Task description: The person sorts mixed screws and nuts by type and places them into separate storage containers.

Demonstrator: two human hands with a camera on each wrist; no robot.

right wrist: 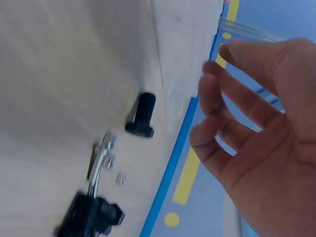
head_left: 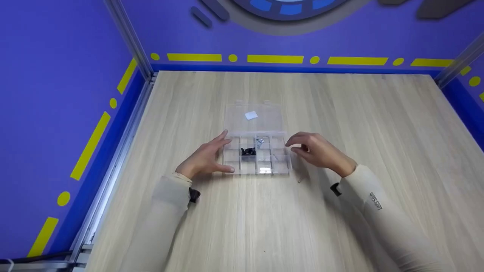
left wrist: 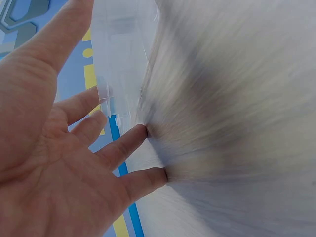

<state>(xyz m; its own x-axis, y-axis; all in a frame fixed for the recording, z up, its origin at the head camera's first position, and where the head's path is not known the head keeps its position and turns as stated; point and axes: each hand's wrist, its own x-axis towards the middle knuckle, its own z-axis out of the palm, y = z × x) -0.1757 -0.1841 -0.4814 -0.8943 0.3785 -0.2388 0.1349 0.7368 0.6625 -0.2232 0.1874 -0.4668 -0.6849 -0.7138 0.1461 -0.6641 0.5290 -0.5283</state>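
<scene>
A clear plastic compartment box point(head_left: 248, 165) lies on the table with its lid point(head_left: 234, 117) folded back. One compartment holds small black parts point(head_left: 248, 152), another small shiny metal pieces point(head_left: 260, 142). My left hand point(head_left: 206, 156) spreads along the box's left side, thumb at the front corner; in the left wrist view two fingertips meet the tabletop. My right hand point(head_left: 317, 151) bends its fingers at the right edge, thumb apart from the forefinger. In the right wrist view, a black headed cylinder point(right wrist: 143, 112), a metal rod point(right wrist: 96, 170) and small metal pieces point(right wrist: 111, 162) lie near that hand.
A small white paper piece point(head_left: 251, 115) lies on the lid. Beside the rod in the right wrist view is a dark block point(right wrist: 81, 215). Blue panels point(head_left: 68, 75) with metal frame bars point(head_left: 130, 37) border the wooden table point(head_left: 245, 226). A tiny speck point(head_left: 299, 181) sits right of the box.
</scene>
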